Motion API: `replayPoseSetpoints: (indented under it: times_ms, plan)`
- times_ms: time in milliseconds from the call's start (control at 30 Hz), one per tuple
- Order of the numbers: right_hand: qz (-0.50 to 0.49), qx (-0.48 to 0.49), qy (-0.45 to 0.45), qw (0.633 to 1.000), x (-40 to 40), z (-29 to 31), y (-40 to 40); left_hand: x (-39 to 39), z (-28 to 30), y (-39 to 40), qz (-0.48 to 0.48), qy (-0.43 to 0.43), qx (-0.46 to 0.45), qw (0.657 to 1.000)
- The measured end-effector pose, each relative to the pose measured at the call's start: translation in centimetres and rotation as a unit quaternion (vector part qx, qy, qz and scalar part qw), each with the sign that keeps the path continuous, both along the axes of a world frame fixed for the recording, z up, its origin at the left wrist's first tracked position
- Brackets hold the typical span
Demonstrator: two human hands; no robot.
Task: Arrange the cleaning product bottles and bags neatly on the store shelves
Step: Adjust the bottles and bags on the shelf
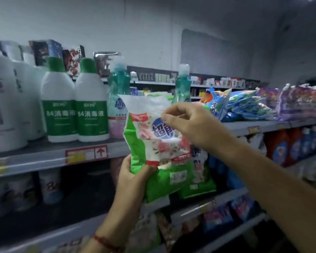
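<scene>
Green-and-white plastic detergent bag with rose print [159,143]: upright, long axis vertical, before grey metal shelf [44,156]. Our left hand [133,172] grips lower corner; our right hand [188,121] pinches top. Contents unseen.

The green-and-white bag [159,143] hides the lower part of a teal bottle [118,92] behind it and most of a second green bag [199,181]. At the far left, a white bottle [0,99] is cut off by the frame edge. Goods on the lower shelves [26,196] are dark and blurred. Packages on the distant shelf [217,82] at upper right are too small to identify.
</scene>
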State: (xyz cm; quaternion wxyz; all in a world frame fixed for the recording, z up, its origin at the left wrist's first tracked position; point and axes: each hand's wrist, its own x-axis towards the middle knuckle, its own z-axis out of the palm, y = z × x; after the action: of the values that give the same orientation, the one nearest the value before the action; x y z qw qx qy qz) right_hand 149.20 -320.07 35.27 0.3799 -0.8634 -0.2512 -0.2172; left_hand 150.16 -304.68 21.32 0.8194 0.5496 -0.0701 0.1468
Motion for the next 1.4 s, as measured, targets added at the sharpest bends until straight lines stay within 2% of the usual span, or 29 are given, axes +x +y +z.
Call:
replayPoseSetpoints:
  times_ms: [67, 100, 167, 200, 267, 300, 333, 433, 567, 667, 733, 800, 900, 1067, 1233, 1333, 1400]
  plan:
    - [-0.034, 0.065, 0.028, 0.997, -0.3, -3.8, -1.2, -1.5, -2.4, 1.2, -0.021, 0.041, -0.027, 0.999]
    - [-0.056, 0.101, 0.077, 0.99, -0.3, -6.3, -1.8, -2.5, -3.6, 1.8, -0.03, 0.065, -0.038, 0.997]
    - [-0.051, 0.178, 0.245, 0.952, -1.1, -11.2, -1.8, -4.4, -6.1, 3.1, -0.048, 0.112, -0.049, 0.991]
    - [-0.016, 0.229, 0.346, 0.91, -1.5, -14.0, -1.7, -5.2, -7.4, 3.7, -0.063, 0.134, -0.047, 0.988]
    - [0.049, 0.331, 0.506, 0.795, -3.7, -18.6, -0.8, -6.9, -9.9, 4.6, -0.089, 0.164, -0.035, 0.982]
    - [0.062, 0.363, 0.54, 0.756, -4.7, -20.5, -0.3, -7.8, -11.3, 5.1, -0.095, 0.177, -0.029, 0.979]
    - [0.066, 0.374, 0.554, 0.741, -5.7, -22.3, 0.2, -8.9, -12.4, 5.5, -0.097, 0.191, -0.027, 0.976]
    - [0.05, 0.35, 0.547, 0.759, -7.8, -26.1, 1.4, -12.2, -15.3, 6.7, -0.109, 0.235, -0.016, 0.966]
    - [0.043, 0.255, 0.494, 0.83, -9.6, -27.3, 3.4, -14.3, -17.9, 7.3, -0.043, 0.331, 0.007, 0.943]
    - [0.017, 0.123, 0.453, 0.883, -10.6, -26.7, 4.8, -15.8, -18.7, 6.7, -0.077, 0.385, -0.084, 0.916]
    - [-0.001, 0.046, 0.441, 0.896, -11.7, -26.0, 5.4, -16.6, -19.3, 6.6, -0.103, 0.394, -0.128, 0.904]
    - [0.001, 0.009, 0.425, 0.905, -12.8, -25.4, 5.9, -16.7, -20.1, 6.6, -0.111, 0.404, -0.16, 0.894]
    - [-0.006, -0.022, 0.405, 0.914, -13.9, -24.8, 6.1, -16.7, -20.6, 6.5, -0.107, 0.395, -0.177, 0.895]
    - [0.008, -0.003, 0.41, 0.912, -14.0, -25.2, 5.7, -17.0, -21.6, 6.6, -0.108, 0.386, -0.207, 0.893]
    - [0.025, 0.001, 0.421, 0.907, -14.2, -25.9, 4.9, -17.3, -21.5, 6.1, -0.107, 0.391, -0.178, 0.897]
    - [0.036, 0.069, 0.455, 0.887, -13.8, -27.3, 4.0, -17.3, -21.1, 6.1, -0.08, 0.385, -0.123, 0.911]
    - [0.025, 0.177, 0.504, 0.845, -13.5, -29.1, 3.5, -17.1, -20.4, 6.2, -0.046, 0.354, -0.055, 0.932]
